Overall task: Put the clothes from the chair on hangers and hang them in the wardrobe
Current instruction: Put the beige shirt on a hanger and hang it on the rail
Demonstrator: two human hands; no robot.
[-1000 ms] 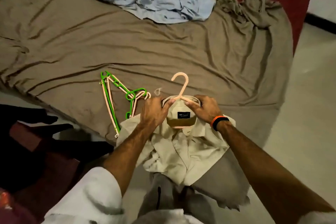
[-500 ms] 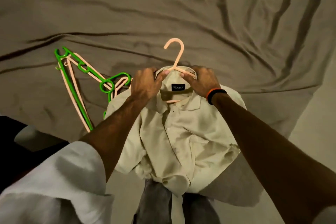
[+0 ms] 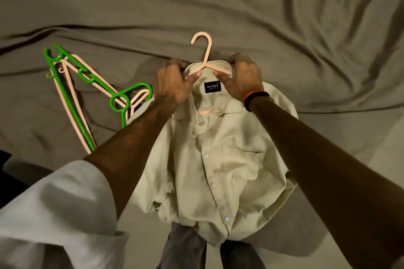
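shirt point(image 3: 218, 159) on bed point(image 3: 306, 28), collar between both hands | left hand point(image 3: 172, 85), right hand point(image 3: 242, 81) each pinch collar over peach hanger point(image 3: 205, 59) | soft, light, slides off shoulders | lift by hanger neck

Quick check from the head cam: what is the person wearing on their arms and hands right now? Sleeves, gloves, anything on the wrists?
No gloves: both the left hand and the right hand are bare. The left arm has a loose white sleeve pushed up above the elbow, leaving the forearm uncovered. The right wrist carries a black band with an orange edge; no sleeve covers the right forearm.
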